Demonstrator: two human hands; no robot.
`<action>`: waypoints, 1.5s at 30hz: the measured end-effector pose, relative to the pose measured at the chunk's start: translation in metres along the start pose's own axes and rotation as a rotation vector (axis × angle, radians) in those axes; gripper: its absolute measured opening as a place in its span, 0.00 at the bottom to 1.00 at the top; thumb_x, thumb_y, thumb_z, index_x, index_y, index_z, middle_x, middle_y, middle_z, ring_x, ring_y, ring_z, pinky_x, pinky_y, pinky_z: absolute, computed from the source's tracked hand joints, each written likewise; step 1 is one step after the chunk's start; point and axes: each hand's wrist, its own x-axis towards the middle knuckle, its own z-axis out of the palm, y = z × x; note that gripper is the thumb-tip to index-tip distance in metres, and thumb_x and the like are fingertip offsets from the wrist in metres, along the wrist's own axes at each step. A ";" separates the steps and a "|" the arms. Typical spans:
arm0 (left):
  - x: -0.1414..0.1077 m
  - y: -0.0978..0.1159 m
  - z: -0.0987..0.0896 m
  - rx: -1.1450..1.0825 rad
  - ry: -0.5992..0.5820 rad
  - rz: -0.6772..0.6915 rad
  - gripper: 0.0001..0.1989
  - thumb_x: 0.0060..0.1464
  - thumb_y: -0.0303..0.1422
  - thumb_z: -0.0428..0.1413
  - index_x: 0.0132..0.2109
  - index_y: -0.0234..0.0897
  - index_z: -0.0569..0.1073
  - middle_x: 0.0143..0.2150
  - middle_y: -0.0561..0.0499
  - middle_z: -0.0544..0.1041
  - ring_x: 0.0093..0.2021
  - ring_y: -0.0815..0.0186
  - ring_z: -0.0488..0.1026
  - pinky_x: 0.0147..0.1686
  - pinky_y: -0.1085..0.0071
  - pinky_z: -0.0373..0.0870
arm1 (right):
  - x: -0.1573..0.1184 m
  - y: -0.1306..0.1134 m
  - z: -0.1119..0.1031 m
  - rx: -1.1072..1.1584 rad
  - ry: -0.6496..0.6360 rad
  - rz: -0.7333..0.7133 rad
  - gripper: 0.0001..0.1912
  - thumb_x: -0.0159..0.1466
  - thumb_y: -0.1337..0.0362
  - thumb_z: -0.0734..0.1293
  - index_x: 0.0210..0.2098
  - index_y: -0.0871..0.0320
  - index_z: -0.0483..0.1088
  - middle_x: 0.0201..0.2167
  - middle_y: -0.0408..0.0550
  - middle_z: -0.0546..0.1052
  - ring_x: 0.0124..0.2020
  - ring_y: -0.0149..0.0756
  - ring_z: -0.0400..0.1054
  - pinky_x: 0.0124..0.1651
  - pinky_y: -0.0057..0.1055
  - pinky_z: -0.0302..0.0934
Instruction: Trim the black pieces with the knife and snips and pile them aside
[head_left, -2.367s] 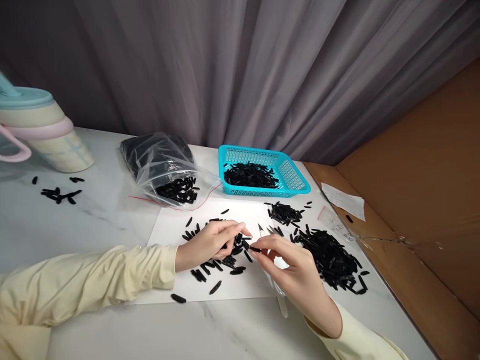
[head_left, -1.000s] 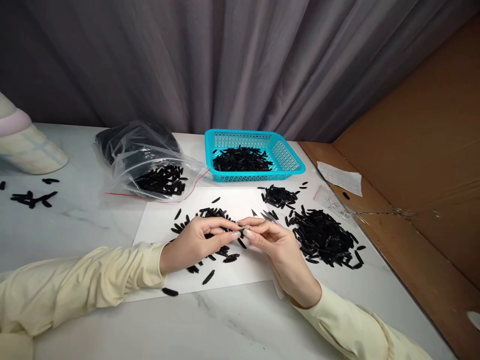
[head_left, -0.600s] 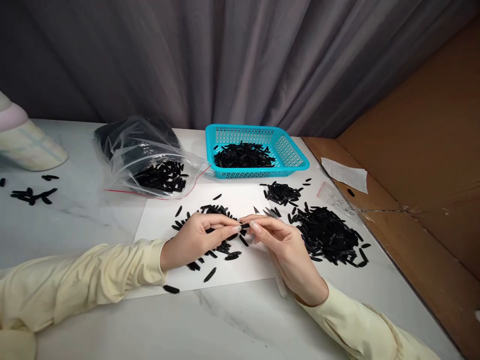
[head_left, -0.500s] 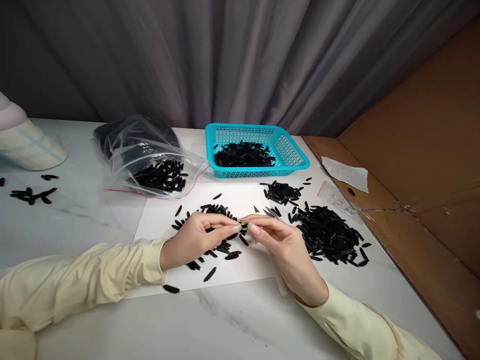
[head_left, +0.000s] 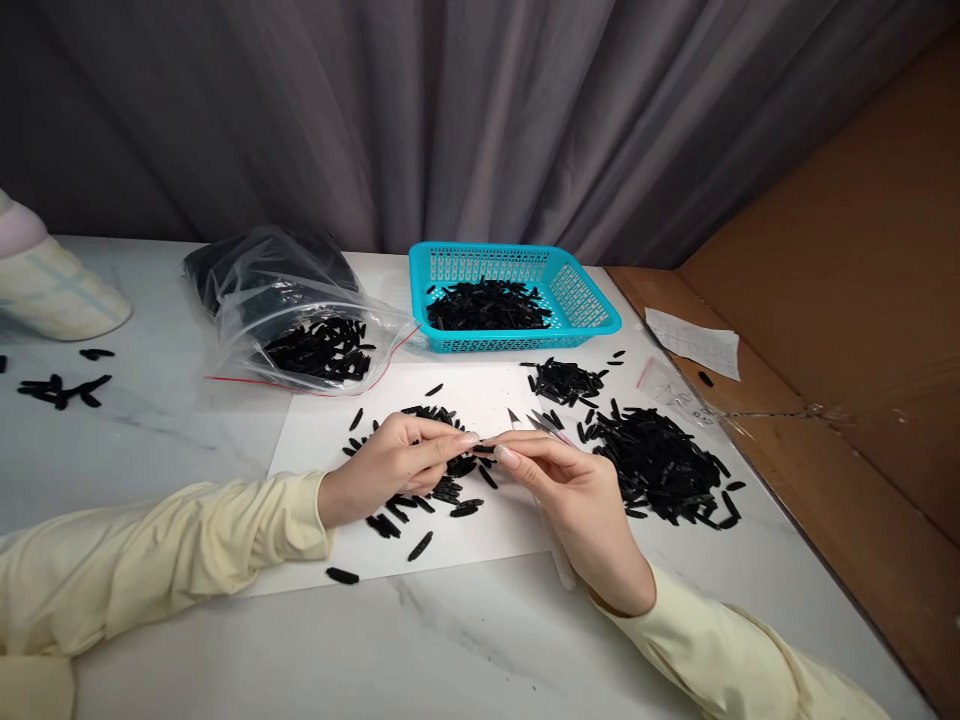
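Between my two hands is a small, slim black strip-like piece (head_left: 484, 449). My left hand (head_left: 397, 465) is closed, its thumb and forefinger pinched at the strip's left end. My right hand (head_left: 577, 490) pinches the other end between thumb and fingers. Beneath them, a loose pile of similar black pieces (head_left: 446, 490) lies on a white sheet (head_left: 495, 545), partly hidden by my left hand. Pointed metal tool tips (head_left: 541, 422) show just beyond my right hand, which covers much of the tools.
A blue basket (head_left: 517, 345) with black pieces stands at the back. Left of it lies an open clear zip bag (head_left: 247, 350) of them. More piles (head_left: 660, 465) sit at right. A pale tumbler (head_left: 60, 290) is far left; a cardboard wall (head_left: 840, 300) borders the right.
My left thumb has slid up and slightly left over the strip's end, and more of the strip shows. My right hand has hardly moved.
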 end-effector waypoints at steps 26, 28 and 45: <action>0.000 -0.001 -0.001 -0.026 0.031 -0.024 0.16 0.51 0.35 0.57 0.44 0.28 0.75 0.14 0.62 0.52 0.15 0.79 0.46 0.14 0.79 0.41 | -0.002 0.002 0.000 -0.118 0.068 -0.073 0.05 0.56 0.64 0.70 0.33 0.50 0.78 0.34 0.45 0.79 0.35 0.41 0.73 0.39 0.37 0.69; 0.001 -0.002 -0.001 -0.012 0.036 -0.017 0.17 0.51 0.35 0.57 0.45 0.27 0.75 0.14 0.62 0.52 0.15 0.79 0.46 0.14 0.79 0.42 | -0.002 0.003 0.001 -0.088 0.086 -0.008 0.06 0.55 0.62 0.71 0.34 0.51 0.78 0.30 0.45 0.80 0.31 0.40 0.74 0.36 0.37 0.70; -0.009 -0.003 0.006 0.429 0.179 0.253 0.13 0.53 0.32 0.53 0.43 0.30 0.76 0.15 0.56 0.68 0.16 0.75 0.57 0.16 0.78 0.52 | 0.001 0.006 0.002 0.172 -0.034 0.144 0.12 0.52 0.61 0.73 0.35 0.59 0.76 0.25 0.47 0.79 0.23 0.35 0.73 0.31 0.34 0.72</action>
